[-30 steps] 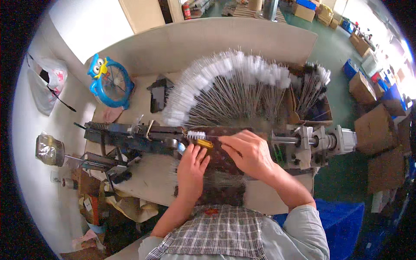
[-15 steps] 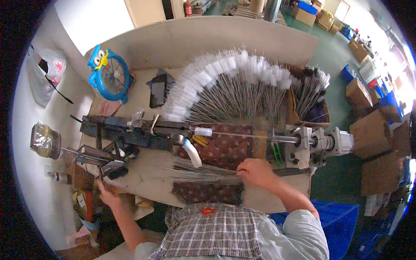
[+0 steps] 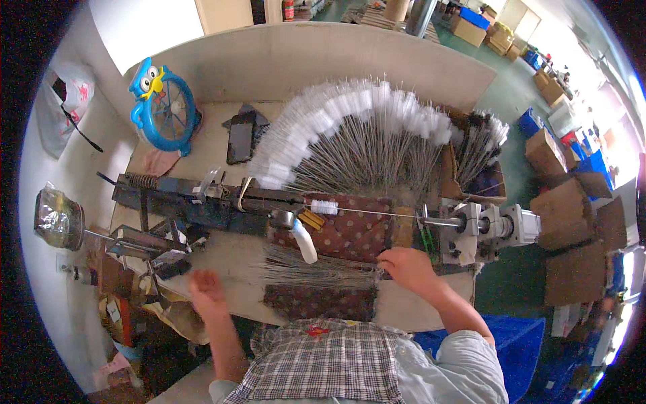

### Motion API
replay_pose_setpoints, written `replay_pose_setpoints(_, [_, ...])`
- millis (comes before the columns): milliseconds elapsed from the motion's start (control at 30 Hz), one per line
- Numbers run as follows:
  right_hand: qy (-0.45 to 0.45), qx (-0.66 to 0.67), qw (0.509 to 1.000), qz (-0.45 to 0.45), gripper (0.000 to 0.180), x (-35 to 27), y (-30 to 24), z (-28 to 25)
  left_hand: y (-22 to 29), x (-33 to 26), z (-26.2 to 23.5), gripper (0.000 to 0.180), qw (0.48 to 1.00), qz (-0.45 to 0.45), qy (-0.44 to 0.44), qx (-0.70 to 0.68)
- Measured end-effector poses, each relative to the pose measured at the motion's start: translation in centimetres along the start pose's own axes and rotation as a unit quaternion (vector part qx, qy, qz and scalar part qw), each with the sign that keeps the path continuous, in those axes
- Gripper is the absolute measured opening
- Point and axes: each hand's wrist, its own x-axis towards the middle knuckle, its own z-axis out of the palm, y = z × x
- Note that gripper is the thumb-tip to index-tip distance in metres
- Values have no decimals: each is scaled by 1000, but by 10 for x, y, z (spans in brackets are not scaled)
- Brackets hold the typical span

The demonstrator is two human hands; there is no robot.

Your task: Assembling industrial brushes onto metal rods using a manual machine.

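Observation:
My right hand point(image 3: 407, 268) rests at the right end of a bundle of thin metal wires point(image 3: 316, 271), its fingertips pinched on the wire ends. Motion smears my left hand point(image 3: 207, 293), which is over the bench's near left edge, beside a black metal mechanism point(image 3: 151, 246); its fingers are not clear. In the bench machine, a small white bristle brush point(image 3: 324, 207) is held at the end of the dark bar point(image 3: 262, 200). Its twisted wire stem runs right to the metal spindle point(image 3: 443, 221). A white curved handle point(image 3: 305, 242) sticks out toward me below the brush.
Finished white brushes point(image 3: 363, 108) fan out in a large pile behind the machine. More brushes stand in a cardboard box point(image 3: 503, 192) at right. A phone point(image 3: 240, 143) and a blue cartoon fan point(image 3: 168, 118) sit at back left. A blue bin point(image 3: 515, 350) stands by my right.
My left hand has come away from the lever at the left and moved right, toward the bench edge. My right hand stays at the wire ends. The view has shifted slightly.

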Motion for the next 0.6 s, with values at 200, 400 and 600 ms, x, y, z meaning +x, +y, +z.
replay_pose_setpoints(200, [-24, 50, 998, -32, 22, -3, 12, 6, -46, -105, 138, 35, 944, -135, -220, 203])
replay_pose_setpoints(400, [-33, 14, 999, -25, 16, -3, 20, 6, -76, -142, 199, 13, 919, -250, -195, 232])
replay_pose_setpoints(600, [59, 44, 996, -41, 19, -14, 20, -2, 43, -154, 249, 40, 765, -526, -253, -272])
